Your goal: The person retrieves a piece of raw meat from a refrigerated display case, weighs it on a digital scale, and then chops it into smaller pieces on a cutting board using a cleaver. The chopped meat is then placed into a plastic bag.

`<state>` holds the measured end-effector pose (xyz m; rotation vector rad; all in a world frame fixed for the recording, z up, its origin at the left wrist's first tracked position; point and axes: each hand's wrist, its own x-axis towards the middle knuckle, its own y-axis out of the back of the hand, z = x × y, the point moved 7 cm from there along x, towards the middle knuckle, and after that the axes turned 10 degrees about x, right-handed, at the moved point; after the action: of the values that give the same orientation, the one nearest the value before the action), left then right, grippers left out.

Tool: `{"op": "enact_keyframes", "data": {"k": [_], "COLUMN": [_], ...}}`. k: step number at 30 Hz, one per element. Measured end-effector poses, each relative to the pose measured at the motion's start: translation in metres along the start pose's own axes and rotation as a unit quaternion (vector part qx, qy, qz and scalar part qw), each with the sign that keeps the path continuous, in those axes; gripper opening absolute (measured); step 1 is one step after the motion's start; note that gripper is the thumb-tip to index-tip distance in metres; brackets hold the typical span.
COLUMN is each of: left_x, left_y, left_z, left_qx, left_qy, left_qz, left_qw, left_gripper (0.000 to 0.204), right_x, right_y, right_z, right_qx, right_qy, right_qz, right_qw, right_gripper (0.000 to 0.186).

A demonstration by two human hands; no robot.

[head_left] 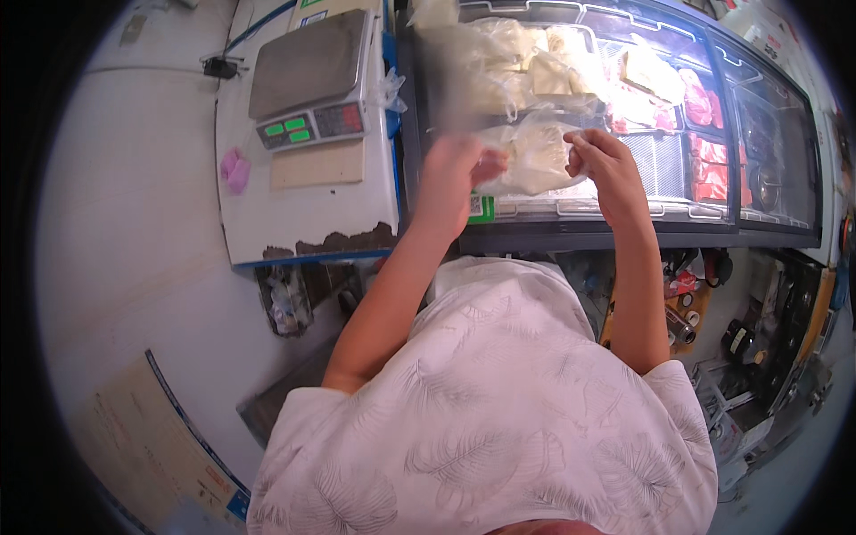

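A clear plastic bag of pale food (539, 159) lies at the near side of an open glass-topped freezer (588, 236), in front of me. At the bag's right edge, my right hand (611, 165) has thumb and forefinger pinched together on the plastic. My left hand (459, 174) is at the bag's left side, its fingers bent toward the bag but smeared by motion. Whether they grip the plastic does not show. Behind it, more clear bags of pale food (508, 53) are piled up. A blurred pale shape rises above my left hand; its kind is unclear.
A weighing scale (312, 76) stands on a white table (366, 209) at the left, with a crumpled pink scrap (234, 169) near it. Red packages (711, 169) lie in the freezer's right part, beside a glass lid (767, 143). Bottles and jars (740, 343) stand below right.
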<state>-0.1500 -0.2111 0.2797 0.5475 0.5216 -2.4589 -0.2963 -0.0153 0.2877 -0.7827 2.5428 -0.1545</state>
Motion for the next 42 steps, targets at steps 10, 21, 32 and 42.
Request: {"op": "enact_keyframes", "data": {"k": [10, 21, 32, 42], "left_x": [-0.051, -0.086, -0.039, 0.004], "left_y": [-0.020, 0.026, 0.034, -0.054], "left_z": [0.047, 0.132, 0.163, 0.146], "left_qx": [0.028, 0.093, 0.084, 0.053], "left_qy": [-0.090, -0.142, -0.095, -0.050], "left_qz": [0.039, -0.027, -0.145, -0.250], "left_qw": [0.995, 0.985, 0.981, 0.966], "left_gripper": [0.028, 0.019, 0.026, 0.024], "right_x": [-0.074, -0.095, -0.163, -0.269], "right_y": [-0.143, -0.108, 0.005, 0.033], "right_z": [-0.048, -0.019, 0.161, 0.266], "right_qx": [-0.291, -0.214, -0.144, -0.038], "right_qy": [0.222, 0.187, 0.051, 0.005], "right_qz": [-0.092, -0.028, 0.257, 0.420], "right_qw": [0.926, 0.958, 0.954, 0.907], "right_gripper": [0.023, 0.027, 0.014, 0.015]}}
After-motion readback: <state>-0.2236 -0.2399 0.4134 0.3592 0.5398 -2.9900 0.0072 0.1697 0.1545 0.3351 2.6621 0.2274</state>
